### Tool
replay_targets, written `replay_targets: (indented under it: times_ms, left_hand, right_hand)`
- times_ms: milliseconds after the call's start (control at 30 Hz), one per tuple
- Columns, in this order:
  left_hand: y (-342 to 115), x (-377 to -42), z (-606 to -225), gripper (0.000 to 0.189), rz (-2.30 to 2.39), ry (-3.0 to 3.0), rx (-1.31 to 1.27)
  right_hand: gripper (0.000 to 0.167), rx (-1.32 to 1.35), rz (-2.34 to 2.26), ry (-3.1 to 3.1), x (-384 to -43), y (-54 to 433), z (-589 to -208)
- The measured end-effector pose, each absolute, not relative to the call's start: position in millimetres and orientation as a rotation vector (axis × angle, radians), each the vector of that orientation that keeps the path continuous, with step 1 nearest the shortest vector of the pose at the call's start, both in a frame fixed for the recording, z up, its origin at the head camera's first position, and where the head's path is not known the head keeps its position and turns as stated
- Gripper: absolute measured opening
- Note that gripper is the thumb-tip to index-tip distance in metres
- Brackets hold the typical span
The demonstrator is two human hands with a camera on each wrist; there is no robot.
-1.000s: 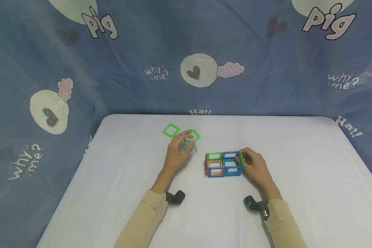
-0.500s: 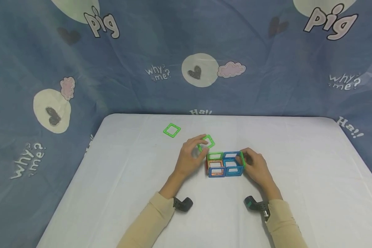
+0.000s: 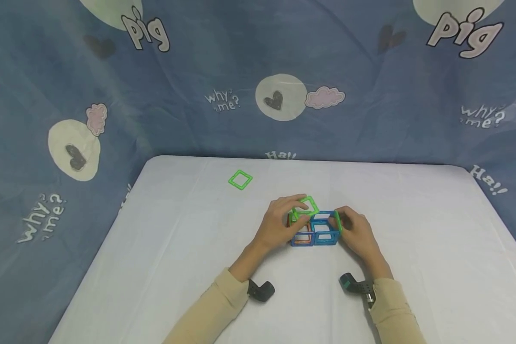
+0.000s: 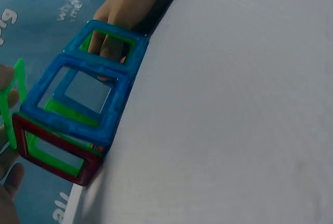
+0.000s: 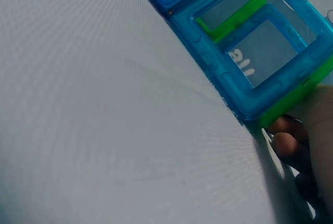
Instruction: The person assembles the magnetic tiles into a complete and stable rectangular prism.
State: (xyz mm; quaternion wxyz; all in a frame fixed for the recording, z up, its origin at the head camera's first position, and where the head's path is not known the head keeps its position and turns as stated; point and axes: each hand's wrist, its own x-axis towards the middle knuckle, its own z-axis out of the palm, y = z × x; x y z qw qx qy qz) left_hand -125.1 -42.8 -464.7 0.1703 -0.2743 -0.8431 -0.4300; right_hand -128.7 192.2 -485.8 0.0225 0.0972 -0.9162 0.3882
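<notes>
In the head view, a low open-topped box of magnetic tiles (image 3: 326, 242) stands on the white table, built of blue, green and red or orange square frames. My left hand (image 3: 275, 227) pinches a green square magnetic tile (image 3: 315, 206) above the box's left half; whether it touches the box I cannot tell. That tile (image 4: 7, 122) appears upright at the left edge of the left wrist view. My right hand (image 3: 359, 234) grips the green end tile (image 3: 338, 222) on the box's right side. Several right fingers (image 5: 286, 146) show behind that wall in the right wrist view.
One loose green square tile (image 3: 247, 184) lies flat toward the back of the table, left of the box. The white cloth-covered table (image 3: 176, 239) ends at a blue printed curtain (image 3: 189, 129).
My left hand has carried the green tile right and toward me, from beside the loose tile to over the box's left half. My right hand has kept its grip on the box's end.
</notes>
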Motion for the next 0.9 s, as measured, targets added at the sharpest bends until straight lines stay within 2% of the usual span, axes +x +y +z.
replay_targets:
  times_ms: [233,633,900]
  left_hand:
    - [-35,-119,-451,0.021,-1.112,-2.375,-0.932]
    - [-28,-111,-439,0.028,-1.072,-2.455,-0.966]
    - [-22,-111,-437,0.048,-1.049,-2.492,-0.942]
  right_hand:
    - [0.035,0.276,1.162,-2.852,-128,192,-487]
    - [0.026,0.302,1.174,-2.834,-129,192,-487]
    - [0.027,0.291,1.177,-2.839,-128,192,-486]
